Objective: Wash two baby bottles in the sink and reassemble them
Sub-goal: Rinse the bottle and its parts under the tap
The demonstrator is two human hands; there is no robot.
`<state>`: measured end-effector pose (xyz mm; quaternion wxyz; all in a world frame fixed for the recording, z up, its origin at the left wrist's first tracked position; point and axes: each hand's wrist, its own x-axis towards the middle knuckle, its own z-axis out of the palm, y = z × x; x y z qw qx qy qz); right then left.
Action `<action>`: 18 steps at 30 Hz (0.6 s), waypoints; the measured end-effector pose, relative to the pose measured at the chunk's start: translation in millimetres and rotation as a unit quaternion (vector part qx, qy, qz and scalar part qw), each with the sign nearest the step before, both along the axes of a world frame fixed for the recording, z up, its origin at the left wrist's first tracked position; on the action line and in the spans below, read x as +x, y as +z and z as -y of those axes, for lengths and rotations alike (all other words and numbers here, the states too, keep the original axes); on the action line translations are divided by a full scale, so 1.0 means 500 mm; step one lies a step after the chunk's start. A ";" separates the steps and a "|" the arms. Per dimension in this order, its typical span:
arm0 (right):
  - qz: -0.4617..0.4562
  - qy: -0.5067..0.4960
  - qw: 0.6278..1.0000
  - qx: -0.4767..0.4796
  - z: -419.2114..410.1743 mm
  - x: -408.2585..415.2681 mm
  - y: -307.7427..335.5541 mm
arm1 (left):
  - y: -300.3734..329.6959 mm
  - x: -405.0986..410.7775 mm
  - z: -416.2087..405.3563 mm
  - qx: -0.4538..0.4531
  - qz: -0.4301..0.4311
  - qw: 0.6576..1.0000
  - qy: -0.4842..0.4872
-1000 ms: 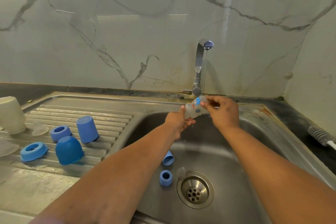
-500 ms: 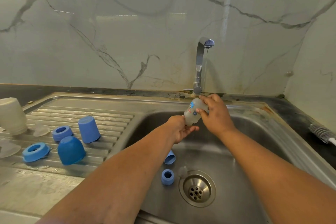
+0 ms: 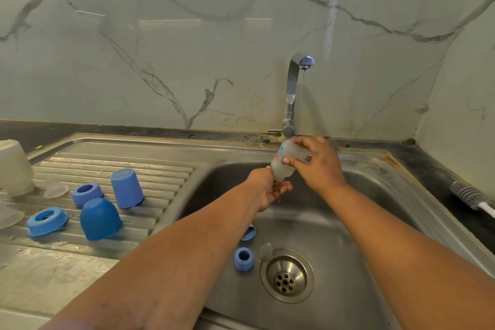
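A small translucent bottle (image 3: 285, 162) with blue print hangs tilted, mouth down, over the sink basin (image 3: 334, 225) below the tap (image 3: 294, 94). My right hand (image 3: 318, 163) grips its upper part with thumb and fingers. My left hand (image 3: 269, 190) is cupped under the bottle's mouth and touches it. In the basin lie a blue ring (image 3: 243, 258), a blue cap (image 3: 249, 232) partly hidden by my left arm, and a clear teat (image 3: 265, 249) near the drain (image 3: 286, 276).
On the drainboard (image 3: 107, 163) stand two blue caps (image 3: 126, 187) (image 3: 99, 218), two blue rings (image 3: 87, 193) (image 3: 47, 221), clear teats (image 3: 55, 190) and an upturned whitish bottle (image 3: 13, 166). A bottle brush (image 3: 471, 198) lies on the dark counter at right. A thin stream runs from the tap.
The bottle has turned from lying nearly sideways to mouth down. My right hand rose toward the tap's base, and my left hand slid under the bottle's mouth.
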<state>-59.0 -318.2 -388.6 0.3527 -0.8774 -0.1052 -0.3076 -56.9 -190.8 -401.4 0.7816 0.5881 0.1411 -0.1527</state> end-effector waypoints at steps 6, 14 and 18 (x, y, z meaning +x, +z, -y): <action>-0.096 -0.030 0.995 -0.013 0.007 -0.003 -0.023 | -0.001 0.033 -0.013 0.006 0.126 0.988 0.088; -0.259 -0.045 0.957 0.125 0.027 -0.011 -0.030 | 0.011 0.020 0.011 0.081 0.250 0.965 0.020; -0.237 -0.019 0.950 0.204 0.032 -0.014 -0.029 | 0.008 0.021 0.021 0.156 0.287 0.945 0.020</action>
